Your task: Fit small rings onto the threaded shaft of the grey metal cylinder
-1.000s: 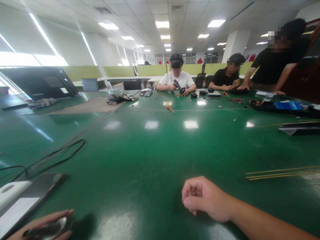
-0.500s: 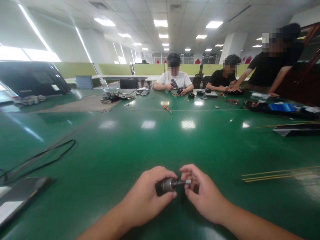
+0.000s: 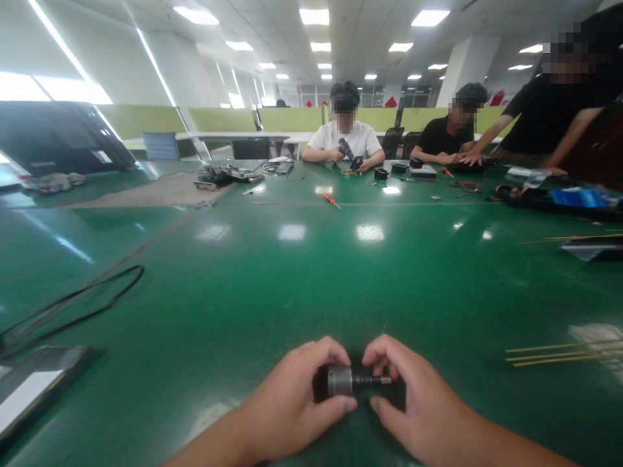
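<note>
A hole saw (image 3: 341,381) with a grey metal cup, a spring around its shaft and a bright shank tip lies level, shank pointing right, low in the middle of the head view. My left hand (image 3: 304,392) curves around the cup, with thumb and fingers apart and small gaps showing beside the metal. The cup's left end is partly hidden in that hand's shadow. My right hand (image 3: 413,395) is open at the shank end, its fingers above and its thumb below the tip. Whether the fingers lightly touch the tool is hard to see.
A green table (image 3: 272,292) spreads ahead. Thin brass-coloured rods (image 3: 559,357) lie right, a dark flat device (image 3: 41,386) and black cable (image 3: 117,295) left. An orange screwdriver (image 3: 331,201) lies farther off. Across the table sits a person in white (image 3: 343,139); two people in black are at right.
The hole saw has gone from slightly tilted in my left hand to level, lower and farther right in view. My left fingers have loosened around it. The camera view has tipped down slightly.
</note>
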A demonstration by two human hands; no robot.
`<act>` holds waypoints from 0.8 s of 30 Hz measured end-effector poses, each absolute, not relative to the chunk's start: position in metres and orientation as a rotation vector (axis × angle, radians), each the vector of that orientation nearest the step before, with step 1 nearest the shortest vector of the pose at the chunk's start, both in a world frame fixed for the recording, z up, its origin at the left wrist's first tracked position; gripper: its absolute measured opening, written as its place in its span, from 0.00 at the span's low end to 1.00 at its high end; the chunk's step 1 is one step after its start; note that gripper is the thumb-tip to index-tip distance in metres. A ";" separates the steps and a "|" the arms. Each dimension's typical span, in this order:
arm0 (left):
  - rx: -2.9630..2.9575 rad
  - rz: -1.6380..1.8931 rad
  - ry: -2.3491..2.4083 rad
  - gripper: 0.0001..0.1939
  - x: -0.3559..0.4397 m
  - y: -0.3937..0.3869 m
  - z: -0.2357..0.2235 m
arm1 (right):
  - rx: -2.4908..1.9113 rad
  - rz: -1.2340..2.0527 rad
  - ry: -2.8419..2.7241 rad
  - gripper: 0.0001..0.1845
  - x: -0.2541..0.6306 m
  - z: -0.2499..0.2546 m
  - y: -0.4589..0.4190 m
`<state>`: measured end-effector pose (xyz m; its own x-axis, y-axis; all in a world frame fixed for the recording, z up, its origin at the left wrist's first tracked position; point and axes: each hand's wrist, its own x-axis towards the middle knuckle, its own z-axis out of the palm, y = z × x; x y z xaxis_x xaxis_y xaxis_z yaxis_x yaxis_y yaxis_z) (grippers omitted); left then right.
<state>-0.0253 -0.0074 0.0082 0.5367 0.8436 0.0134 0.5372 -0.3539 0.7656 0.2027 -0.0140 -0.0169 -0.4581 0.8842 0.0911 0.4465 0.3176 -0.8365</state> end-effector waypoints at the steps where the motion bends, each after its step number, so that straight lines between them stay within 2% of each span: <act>1: 2.042 0.537 1.112 0.13 -0.026 -0.008 0.008 | -1.167 1.039 -2.041 0.22 0.203 -0.017 -0.014; 13: 2.058 0.576 1.122 0.11 -0.026 -0.008 0.006 | -1.051 1.041 -2.062 0.15 0.202 -0.013 -0.012; 24: 2.103 0.557 1.114 0.12 -0.026 -0.009 0.005 | -1.041 1.101 -2.044 0.04 0.202 -0.010 -0.011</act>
